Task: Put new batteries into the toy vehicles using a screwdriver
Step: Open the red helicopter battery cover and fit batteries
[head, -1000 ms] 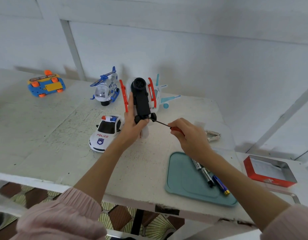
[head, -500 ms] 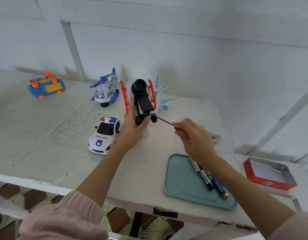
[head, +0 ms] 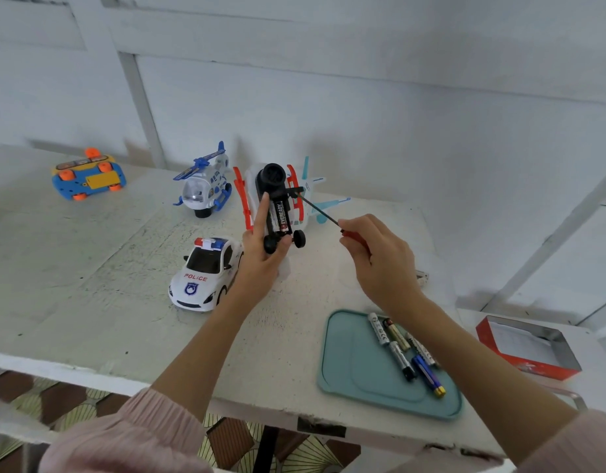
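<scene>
Left hand (head: 260,261) grips the toy plane (head: 277,206), held belly-up above the surface (head: 90,268); index finger extended along the open battery bay, where a battery (head: 282,217) sits exposed. Right hand (head: 380,264) pinches the red-handled screwdriver (head: 323,215), tip at the bay's far end. Loose batteries (head: 402,346) lie on the teal tray (head: 356,370). Police car (head: 206,271) stands just beside the left hand.
</scene>
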The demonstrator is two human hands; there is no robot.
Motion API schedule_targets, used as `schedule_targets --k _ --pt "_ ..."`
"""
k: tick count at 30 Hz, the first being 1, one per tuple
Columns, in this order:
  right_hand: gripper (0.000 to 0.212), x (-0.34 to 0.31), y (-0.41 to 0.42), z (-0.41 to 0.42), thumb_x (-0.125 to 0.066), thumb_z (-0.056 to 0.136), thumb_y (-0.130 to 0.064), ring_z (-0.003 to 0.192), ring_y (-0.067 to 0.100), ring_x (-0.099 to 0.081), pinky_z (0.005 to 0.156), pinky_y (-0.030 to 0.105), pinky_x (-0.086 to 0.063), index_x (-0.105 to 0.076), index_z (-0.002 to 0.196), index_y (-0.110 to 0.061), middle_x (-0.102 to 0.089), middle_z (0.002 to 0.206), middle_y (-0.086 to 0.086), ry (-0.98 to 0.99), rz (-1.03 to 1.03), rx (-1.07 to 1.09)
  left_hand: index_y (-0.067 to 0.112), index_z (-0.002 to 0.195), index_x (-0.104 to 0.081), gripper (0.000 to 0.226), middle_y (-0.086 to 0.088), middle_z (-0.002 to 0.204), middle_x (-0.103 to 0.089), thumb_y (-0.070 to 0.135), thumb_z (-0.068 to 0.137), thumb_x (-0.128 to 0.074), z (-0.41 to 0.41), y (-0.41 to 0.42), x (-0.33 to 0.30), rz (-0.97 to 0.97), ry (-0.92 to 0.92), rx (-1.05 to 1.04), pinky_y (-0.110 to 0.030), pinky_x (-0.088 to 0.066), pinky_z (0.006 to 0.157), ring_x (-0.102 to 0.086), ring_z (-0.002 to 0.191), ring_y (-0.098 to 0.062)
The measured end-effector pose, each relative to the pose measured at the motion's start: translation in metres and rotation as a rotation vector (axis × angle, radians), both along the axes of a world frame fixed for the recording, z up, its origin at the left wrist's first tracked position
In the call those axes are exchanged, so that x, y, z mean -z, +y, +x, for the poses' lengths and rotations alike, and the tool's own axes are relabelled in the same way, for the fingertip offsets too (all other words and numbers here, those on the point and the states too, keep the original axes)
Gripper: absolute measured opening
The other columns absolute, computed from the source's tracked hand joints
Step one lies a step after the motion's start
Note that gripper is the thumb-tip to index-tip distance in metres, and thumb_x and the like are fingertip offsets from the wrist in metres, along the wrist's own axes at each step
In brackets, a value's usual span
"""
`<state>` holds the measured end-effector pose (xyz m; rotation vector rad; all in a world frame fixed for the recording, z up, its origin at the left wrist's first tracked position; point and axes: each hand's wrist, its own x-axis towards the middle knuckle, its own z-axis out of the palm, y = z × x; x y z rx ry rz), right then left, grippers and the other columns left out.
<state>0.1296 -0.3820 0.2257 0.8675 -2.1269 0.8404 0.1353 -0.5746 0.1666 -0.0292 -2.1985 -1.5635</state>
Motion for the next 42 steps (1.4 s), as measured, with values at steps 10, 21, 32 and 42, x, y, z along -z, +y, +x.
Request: schedule_targets --k 10,21,32,42 --pt "0.018 -0.003 -0.001 0.01 -0.052 0.087 -0.018 0.048 0.01 -0.045 0.039 0.026 -0.038 -0.066 0.089 -0.007 -0.062 0.074 -0.003 0.002 -0.046 -0.097 0.051 0.147 -0.01 0.069 0.024 0.108 -0.037 0.027 0.097 -0.051 0.001 -0.003 -0.002 0.07 0.011 0.05 -0.014 -0.04 0.08 -0.045 0.088 0.011" --pt "0.007 -0.025 0.001 -0.001 -0.057 0.086 -0.008 0.046 0.019 -0.047 0.038 0.031 -0.043 -0.064 0.087 -0.009 -0.061 0.072 0.0 0.024 -0.05 0.093 0.068 0.137 -0.01 0.068 -0.004 0.131 -0.035 0.051 0.084 -0.05 0.009 0.015 -0.028 -0.027 0.011 0.162 -0.025 -0.037 0.093 -0.046 0.106 -0.01" --pt "0.009 -0.022 0.04 0.015 -0.062 0.084 -0.013 0.06 0.016 -0.06 0.055 0.033 -0.052 -0.067 0.091 -0.014 -0.068 0.074 -0.003 -0.21 -0.011 0.107 0.065 0.135 -0.006 0.068 -0.006 0.11 -0.035 0.03 0.097 -0.05 -0.009 0.028 -0.069 -0.268 0.018 0.175 -0.01 -0.038 0.07 -0.047 0.076 -0.022" --pt "0.01 -0.028 0.068 0.019 -0.061 0.084 -0.014 0.066 0.011 -0.057 0.062 0.028 -0.048 -0.067 0.091 -0.018 -0.068 0.08 -0.007 -0.328 -0.017 0.187 0.061 0.136 -0.005 0.07 -0.006 0.117 -0.032 0.026 0.097 -0.051 -0.027 0.057 -0.089 -0.473 0.064 0.248 -0.012 -0.038 0.076 -0.047 0.08 -0.016"
